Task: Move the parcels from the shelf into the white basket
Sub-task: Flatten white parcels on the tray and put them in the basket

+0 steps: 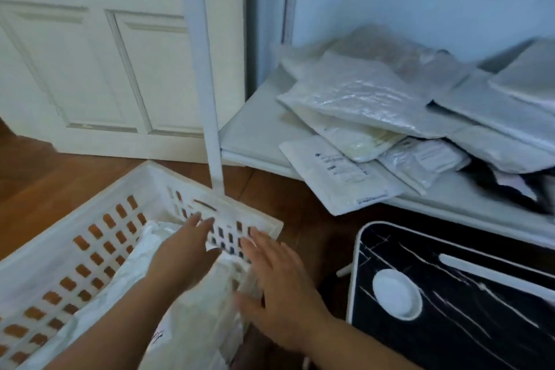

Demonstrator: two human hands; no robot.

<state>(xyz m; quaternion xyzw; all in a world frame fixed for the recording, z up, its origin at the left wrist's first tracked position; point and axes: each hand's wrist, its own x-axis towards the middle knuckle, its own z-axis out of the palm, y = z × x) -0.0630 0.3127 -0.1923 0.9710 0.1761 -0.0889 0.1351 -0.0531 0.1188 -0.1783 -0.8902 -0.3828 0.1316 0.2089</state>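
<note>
Over the white basket [45, 261] we spread both hands flat, left hand [183, 252] and right hand [279, 288], so loose parcels [186, 309] might slip out.

Plastic, film and wood

The white basket [99, 246] looks like matt perforated plastic; parcels [360, 93] on the painted white shelf [255, 135] are glossy crinkled film; the floor [45, 177] is polished wood.
</note>
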